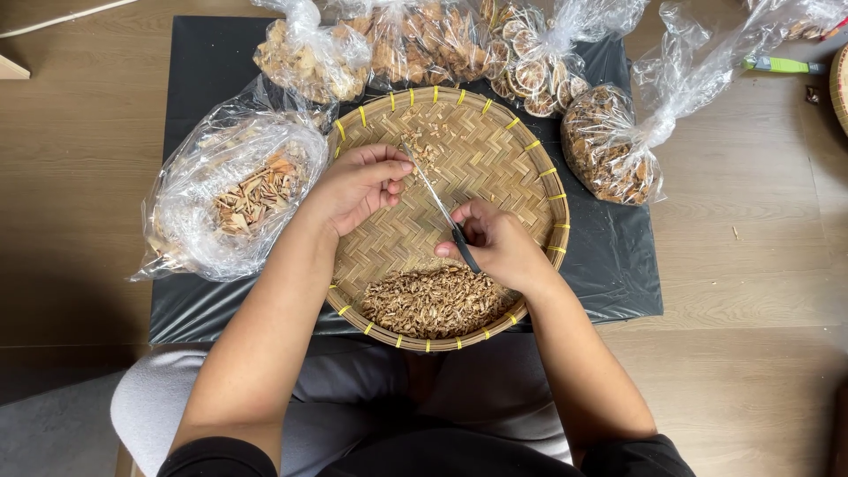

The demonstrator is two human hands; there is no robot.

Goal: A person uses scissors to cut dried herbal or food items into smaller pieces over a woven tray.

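two hands are over a round woven tray (530,159) with yellow ties on its rim. my right hand (496,246) is curled shut around the dark handles of scissors (442,210), fingers through the loops; the thin blades run up and away from it toward my left fingertips, and they look nearly together, though i cannot tell for sure. my left hand (358,184) is loosely closed, thumb pressed against the fingertips at the blade tips, pinching something small that i cannot make out. just beyond those fingertips a few loose cut bits (430,152) lie scattered on the tray.

below my right hand, at the near edge of the tray, sits a heap of small brown chopped pieces (433,302), just beside my wrist.

to the left of my left hand lies an open clear bag (225,199) with pale dried strips inside, touching the tray's rim. past both hands, at the far side of the tray, three knotted bags stand in a row: one with light chunks (309,57), one with tan pieces (424,40), and one with dried round slices (534,66). to the right of my right hand, well apart from it, is another knotted bag of brown bits (609,155).

all of it rests on a black sheet (208,79) spread on a wooden floor (751,291). far off past my right hand a green tool (777,64) lies on the floor.
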